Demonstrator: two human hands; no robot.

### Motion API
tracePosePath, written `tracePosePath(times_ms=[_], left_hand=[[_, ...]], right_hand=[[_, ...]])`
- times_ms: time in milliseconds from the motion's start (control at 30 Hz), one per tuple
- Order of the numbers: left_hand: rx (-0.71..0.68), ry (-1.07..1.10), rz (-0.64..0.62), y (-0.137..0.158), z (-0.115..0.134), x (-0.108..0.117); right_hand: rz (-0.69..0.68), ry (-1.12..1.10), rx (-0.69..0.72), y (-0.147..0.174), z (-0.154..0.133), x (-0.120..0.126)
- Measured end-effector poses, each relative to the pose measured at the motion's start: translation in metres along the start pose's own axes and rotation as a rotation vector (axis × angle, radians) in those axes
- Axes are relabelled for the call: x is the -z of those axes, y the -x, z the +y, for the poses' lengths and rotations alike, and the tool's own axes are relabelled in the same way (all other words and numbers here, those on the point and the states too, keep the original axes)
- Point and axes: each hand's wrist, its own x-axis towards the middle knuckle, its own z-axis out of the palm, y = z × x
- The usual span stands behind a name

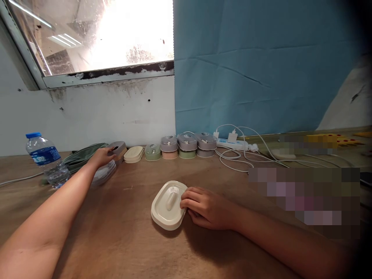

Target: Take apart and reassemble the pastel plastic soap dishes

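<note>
My right hand (207, 207) grips the right edge of a cream food container (168, 205), whose lid has a raised oval in its middle. The container is slightly tilted over the table, near the centre of the view. At the far left my left hand (101, 157) reaches to a food container with a grey lid (119, 145), its fingers closed at that container's left side; part of their grip is hidden. Below that hand lies a clear plastic container (104, 172). A smaller cream container (133, 154) stands just to the right of the grey-lidded one.
Along the wall stand a green container (152, 152) and several grey-lidded ones (187, 145). A water bottle (48, 161) leans at the left by a dark green bag (84, 157). A power strip (232, 143) with white cables (232, 164) lies back right on the wooden table (124, 228).
</note>
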Motion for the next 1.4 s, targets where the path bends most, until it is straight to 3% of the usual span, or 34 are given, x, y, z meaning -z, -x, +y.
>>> tracePosePath(times_ms=[133, 267, 300, 367, 467, 600, 733, 867, 933, 1033, 1133, 1267, 1400], left_hand=[[-0.015, -0.039, 0.082, 0.009, 0.019, 0.004], [-0.170, 0.126, 0.234, 0.044, 0.069, 0.009], [-0.291, 0.193, 0.183, 0.061, 0.087, 0.011], [-0.561, 0.315, -0.035, 0.101, 0.124, 0.014], [-0.841, 0.356, -0.315, 0.162, 0.171, 0.015], [-0.803, 0.198, -0.420, 0.200, 0.192, 0.014], [-0.690, 0.207, -0.296, 0.175, 0.168, 0.023], [-0.563, 0.144, -0.015, 0.103, 0.133, 0.031], [-0.477, 0.037, 0.058, 0.061, 0.119, 0.024], [-0.348, -0.080, 0.014, 0.010, 0.105, 0.002], [-0.287, -0.103, -0.017, -0.016, 0.098, -0.025], [-0.205, -0.141, -0.055, -0.022, 0.090, -0.048], [-0.140, -0.187, -0.092, -0.020, 0.082, -0.052]], right_hand=[[-0.002, 0.007, 0.001, 0.001, 0.001, -0.001], [0.012, 0.007, 0.003, 0.001, 0.001, -0.001], [0.020, 0.015, 0.001, 0.001, 0.001, -0.001], [0.047, 0.042, -0.009, 0.002, 0.000, -0.002], [0.098, 0.083, -0.021, 0.003, 0.000, -0.003], [0.157, 0.107, 0.016, 0.004, 0.000, -0.003], [0.169, 0.120, 0.084, 0.004, 0.002, -0.005], [0.110, 0.101, 0.089, 0.004, 0.005, -0.008], [0.070, 0.089, 0.073, 0.003, 0.006, -0.009], [0.000, 0.089, 0.052, 0.002, 0.006, -0.008], [-0.048, 0.103, 0.049, 0.002, 0.006, -0.008], [-0.054, 0.108, 0.058, 0.002, 0.006, -0.007], [-0.057, 0.099, 0.062, 0.002, 0.007, -0.007]])
